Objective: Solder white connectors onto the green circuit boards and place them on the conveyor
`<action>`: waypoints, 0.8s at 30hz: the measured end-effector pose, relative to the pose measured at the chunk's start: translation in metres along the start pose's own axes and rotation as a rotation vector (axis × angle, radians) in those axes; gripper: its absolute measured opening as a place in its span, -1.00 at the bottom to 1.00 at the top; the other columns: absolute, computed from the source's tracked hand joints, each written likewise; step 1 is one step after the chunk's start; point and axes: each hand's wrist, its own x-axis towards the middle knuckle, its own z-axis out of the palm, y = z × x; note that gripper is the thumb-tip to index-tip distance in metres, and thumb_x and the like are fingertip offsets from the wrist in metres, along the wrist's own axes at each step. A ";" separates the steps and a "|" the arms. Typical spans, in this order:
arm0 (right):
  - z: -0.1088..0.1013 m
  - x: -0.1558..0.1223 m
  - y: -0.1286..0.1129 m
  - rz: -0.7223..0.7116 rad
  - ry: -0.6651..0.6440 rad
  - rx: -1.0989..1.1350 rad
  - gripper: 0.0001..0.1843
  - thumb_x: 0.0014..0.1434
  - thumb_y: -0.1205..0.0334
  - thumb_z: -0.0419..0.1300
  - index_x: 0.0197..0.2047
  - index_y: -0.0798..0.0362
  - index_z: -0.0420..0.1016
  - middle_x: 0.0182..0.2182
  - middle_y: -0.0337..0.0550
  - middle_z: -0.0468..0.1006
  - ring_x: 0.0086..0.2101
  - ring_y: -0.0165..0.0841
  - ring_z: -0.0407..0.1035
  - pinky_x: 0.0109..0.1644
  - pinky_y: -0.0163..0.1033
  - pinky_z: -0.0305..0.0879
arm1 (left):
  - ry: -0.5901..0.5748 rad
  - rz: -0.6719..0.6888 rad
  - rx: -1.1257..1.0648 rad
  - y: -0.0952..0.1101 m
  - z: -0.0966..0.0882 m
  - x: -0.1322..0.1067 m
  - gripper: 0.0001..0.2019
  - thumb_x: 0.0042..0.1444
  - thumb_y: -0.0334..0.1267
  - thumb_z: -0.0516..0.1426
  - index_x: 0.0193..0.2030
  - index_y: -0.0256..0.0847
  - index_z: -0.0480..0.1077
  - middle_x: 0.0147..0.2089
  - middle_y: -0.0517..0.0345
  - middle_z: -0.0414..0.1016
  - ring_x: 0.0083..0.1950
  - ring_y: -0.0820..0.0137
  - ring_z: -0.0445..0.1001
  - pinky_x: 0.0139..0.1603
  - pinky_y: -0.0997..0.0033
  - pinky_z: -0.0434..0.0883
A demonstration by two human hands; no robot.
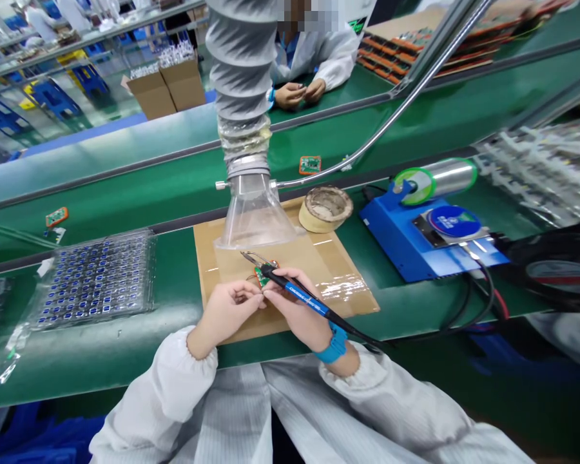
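My left hand (228, 310) is closed in a pinch above the cardboard sheet (352, 287); whatever lies between its fingertips is too small to make out. Against those fingertips come the thumb and fingers of my right hand (303, 317), which also holds a blue and black soldering iron (305, 299). The iron slants across the hand, its metal tip pointing to the far left. Just beyond my fingers is a small green circuit board (260, 277) with an orange edge, partly hidden by the iron and my hand. A thin wire seems to run beside it.
A clear fume hood (256, 216) hangs close over the cardboard. Nearby stand a round tub (325, 209) and a blue soldering station (406, 238) with a solder spool (437, 180). Plastic trays of parts (96, 277) lie left. A co-worker's hands (299, 95) are across the bench.
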 end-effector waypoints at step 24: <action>-0.053 -0.021 0.027 -0.294 0.235 -0.540 -0.83 0.32 0.11 0.28 -0.05 -0.06 0.59 -0.16 -0.06 0.68 -0.18 -0.18 0.61 -0.10 -0.07 0.60 | -0.002 0.219 0.755 -0.003 -0.023 0.052 -0.81 0.13 -0.43 0.23 -0.50 -0.21 0.49 -0.29 0.10 0.52 -0.14 0.28 0.43 0.01 0.19 0.34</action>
